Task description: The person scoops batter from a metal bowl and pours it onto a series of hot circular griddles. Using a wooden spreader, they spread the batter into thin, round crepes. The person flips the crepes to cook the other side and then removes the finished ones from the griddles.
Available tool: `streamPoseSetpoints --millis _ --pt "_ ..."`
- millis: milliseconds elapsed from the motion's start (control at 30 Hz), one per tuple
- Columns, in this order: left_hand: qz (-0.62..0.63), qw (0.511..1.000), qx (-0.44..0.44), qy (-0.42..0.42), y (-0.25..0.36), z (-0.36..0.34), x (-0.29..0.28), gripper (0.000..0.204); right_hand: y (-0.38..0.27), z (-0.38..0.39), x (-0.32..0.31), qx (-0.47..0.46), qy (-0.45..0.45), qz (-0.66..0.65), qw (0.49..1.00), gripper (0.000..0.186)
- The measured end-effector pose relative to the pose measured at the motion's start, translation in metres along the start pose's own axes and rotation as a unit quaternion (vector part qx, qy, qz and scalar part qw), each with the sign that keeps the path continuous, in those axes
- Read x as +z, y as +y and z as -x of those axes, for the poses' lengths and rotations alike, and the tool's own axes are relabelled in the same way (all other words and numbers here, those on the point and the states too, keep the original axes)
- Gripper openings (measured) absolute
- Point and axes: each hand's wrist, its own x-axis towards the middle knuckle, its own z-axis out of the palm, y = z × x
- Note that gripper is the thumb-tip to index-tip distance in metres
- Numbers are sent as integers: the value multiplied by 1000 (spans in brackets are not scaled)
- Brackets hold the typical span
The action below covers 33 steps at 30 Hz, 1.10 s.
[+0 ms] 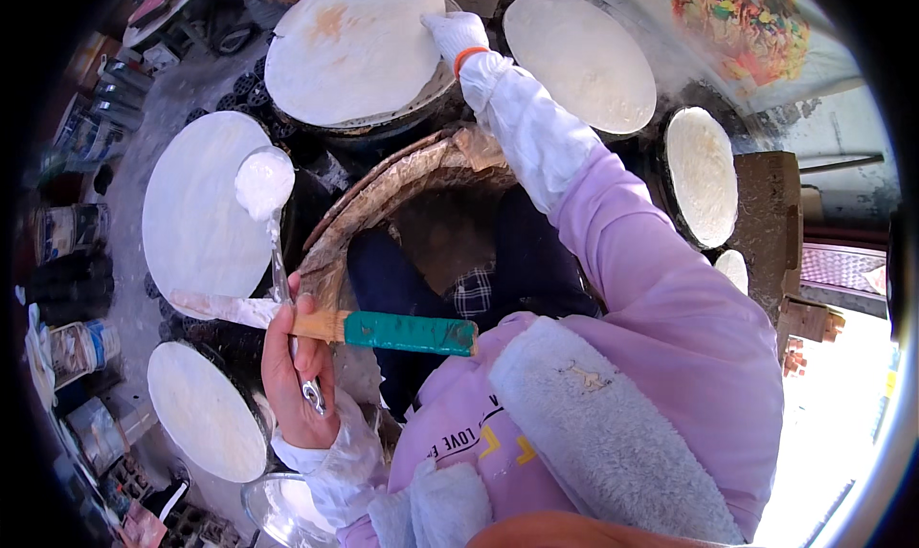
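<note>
the spatula handle point(410, 333) is green, the glove point(458, 37) white, the wristband point(468, 60) orange, the round sheet point(354, 60) white, tan-blotched.

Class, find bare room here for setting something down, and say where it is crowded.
Grey floor shows between the large left white round and the buckets at far left. Black perforated cylinders crowd the gap between that round and the top round the right hand touches.

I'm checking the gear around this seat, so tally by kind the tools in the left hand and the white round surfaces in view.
Ladle: 1
Green-handled scraper: 1
White rounds: 6, counting the small, partly hidden one at right
Total: 8
</note>
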Motion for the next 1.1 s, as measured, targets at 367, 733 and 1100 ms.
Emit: streamPoseSetpoints --millis 367,733,1100 --pt "-23 999 -41 -26 -1 4 -15 40 -77 74 -35 -34 73 -464 882 14" --pt "-171 964 -150 -138 -19 26 25 33 -27 347 -383 123 278 -270 914 29" --pt "-460 775 -137 -411 -61 85 125 40 -37 793 -517 221 587 41 778 26"
